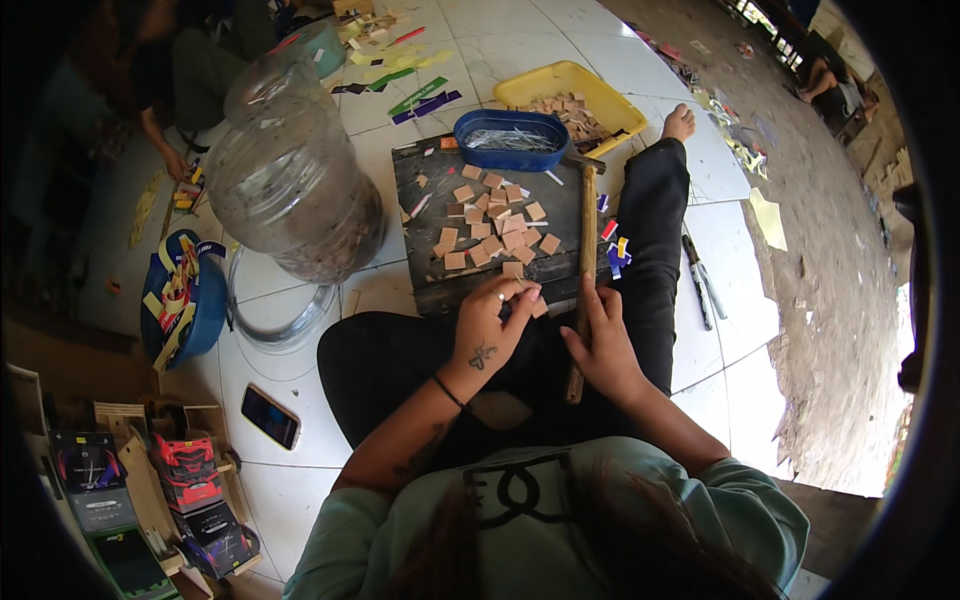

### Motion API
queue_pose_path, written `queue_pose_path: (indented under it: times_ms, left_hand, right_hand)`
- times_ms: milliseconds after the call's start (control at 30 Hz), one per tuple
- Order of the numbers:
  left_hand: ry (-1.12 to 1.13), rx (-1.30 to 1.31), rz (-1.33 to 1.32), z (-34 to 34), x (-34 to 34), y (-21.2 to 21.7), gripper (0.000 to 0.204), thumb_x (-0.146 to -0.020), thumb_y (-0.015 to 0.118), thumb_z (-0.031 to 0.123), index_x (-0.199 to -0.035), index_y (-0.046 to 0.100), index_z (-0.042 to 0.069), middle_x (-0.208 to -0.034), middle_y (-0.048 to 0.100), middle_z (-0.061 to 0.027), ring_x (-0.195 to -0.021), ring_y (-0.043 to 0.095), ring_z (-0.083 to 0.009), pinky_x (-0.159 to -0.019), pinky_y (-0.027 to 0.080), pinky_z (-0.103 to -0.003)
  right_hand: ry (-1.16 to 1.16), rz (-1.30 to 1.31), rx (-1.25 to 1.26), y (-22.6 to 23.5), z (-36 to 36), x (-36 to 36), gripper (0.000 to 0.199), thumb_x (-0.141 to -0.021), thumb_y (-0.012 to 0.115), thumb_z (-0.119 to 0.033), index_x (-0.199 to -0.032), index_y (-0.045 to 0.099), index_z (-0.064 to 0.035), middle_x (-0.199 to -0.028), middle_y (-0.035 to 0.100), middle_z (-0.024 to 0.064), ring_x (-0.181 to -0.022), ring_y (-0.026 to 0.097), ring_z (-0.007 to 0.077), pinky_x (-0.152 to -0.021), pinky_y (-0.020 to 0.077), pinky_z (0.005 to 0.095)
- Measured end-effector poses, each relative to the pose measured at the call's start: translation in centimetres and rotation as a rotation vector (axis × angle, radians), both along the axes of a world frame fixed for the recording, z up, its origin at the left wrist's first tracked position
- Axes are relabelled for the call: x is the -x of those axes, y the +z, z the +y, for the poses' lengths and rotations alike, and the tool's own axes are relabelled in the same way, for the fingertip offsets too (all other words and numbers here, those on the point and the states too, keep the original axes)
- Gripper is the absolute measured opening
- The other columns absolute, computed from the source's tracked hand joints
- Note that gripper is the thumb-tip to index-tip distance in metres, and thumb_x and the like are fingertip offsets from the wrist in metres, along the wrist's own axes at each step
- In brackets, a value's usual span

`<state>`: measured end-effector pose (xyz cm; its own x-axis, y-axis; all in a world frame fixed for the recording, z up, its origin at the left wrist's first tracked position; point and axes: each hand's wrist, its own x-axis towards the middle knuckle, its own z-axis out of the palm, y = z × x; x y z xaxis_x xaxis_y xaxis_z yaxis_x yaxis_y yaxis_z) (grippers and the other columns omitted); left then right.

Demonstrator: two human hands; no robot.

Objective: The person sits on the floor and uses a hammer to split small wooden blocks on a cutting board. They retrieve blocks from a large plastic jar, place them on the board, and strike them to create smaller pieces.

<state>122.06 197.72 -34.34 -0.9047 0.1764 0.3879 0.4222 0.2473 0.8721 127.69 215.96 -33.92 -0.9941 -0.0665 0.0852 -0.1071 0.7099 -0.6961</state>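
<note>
My left hand [490, 325] is closed in a pinch at the near edge of a dark board [430, 265]. A small square wooden piece [540, 308] shows under its fingertips; whether a nail is also pinched there is too small to tell. My right hand [608, 345] holds the wooden handle of a hammer [588, 230], thumb on one side and fingers on the other. The hammer lies along the board's right side, its head pointing away from me. Several loose wooden squares [513, 240] are scattered over the board. At its far edge stands a blue tub [512, 158] of thin metal nails.
A yellow basin [625, 115] holds more wooden squares. On the left are a large clear plastic jar [290, 180], a wire coil [285, 325], a blue container of strips [205, 315], a phone [270, 416] and toy trucks [190, 475]. Scissors [700, 280] lie right of my leg. Another person sits far left.
</note>
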Motion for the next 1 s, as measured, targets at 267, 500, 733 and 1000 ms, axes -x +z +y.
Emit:
queue_pose_path:
  times_ms: [267,500,733,1000]
  left_hand:
    - [0.008,-0.064,-0.007,0.0,-1.0,0.0,0.009,-0.089,0.067,0.009,-0.091,0.069,0.0,-0.08,0.067,-0.0088,-0.066,0.064,-0.0164,-0.062,0.048,-0.028]
    - [-0.072,-0.148,-0.049,0.8,-1.1,1.4,0.009,-0.088,0.068,0.008,-0.093,0.069,0.0,-0.081,0.068,-0.0082,-0.066,0.063,-0.0141,-0.063,0.048,-0.026]
    - [-0.016,0.004,0.025,-2.2,3.6,1.6,0.019,-0.089,0.065,0.015,-0.103,0.067,0.004,-0.09,0.068,-0.0085,-0.068,0.061,-0.0166,-0.065,0.048,-0.03]
    - [0.256,0.592,0.321,-6.8,12.4,-0.2,0.033,-0.082,0.069,0.021,-0.11,0.068,0.003,-0.103,0.062,-0.0126,-0.096,0.056,-0.0305,-0.084,0.047,-0.04]
  right_hand:
    - [-0.066,0.196,-0.197,2.4,0.7,1.0,0.061,-0.083,0.073,-0.017,-0.136,0.046,-0.0008,-0.109,0.053,0.0148,-0.098,0.057,0.0329,-0.084,0.0487,0.0394]
    - [0.243,-0.124,0.457,3.2,0.9,2.6,0.03,-0.084,0.075,-0.011,-0.109,0.061,-0.0023,-0.086,0.062,0.0026,-0.07,0.057,0.0069,-0.062,0.0465,0.0231]
    - [0.214,-0.159,0.639,5.4,5.8,15.0,0.019,-0.09,0.059,-0.013,-0.102,0.064,0.0,-0.086,0.068,0.0055,-0.075,0.063,0.0123,-0.072,0.0515,0.0244]
    - [-0.009,0.353,-0.237,5.1,4.2,28.3,0.032,-0.085,0.06,-0.014,-0.113,0.067,-0.0019,-0.107,0.068,0.0211,-0.101,0.066,0.032,-0.09,0.0512,0.0388]
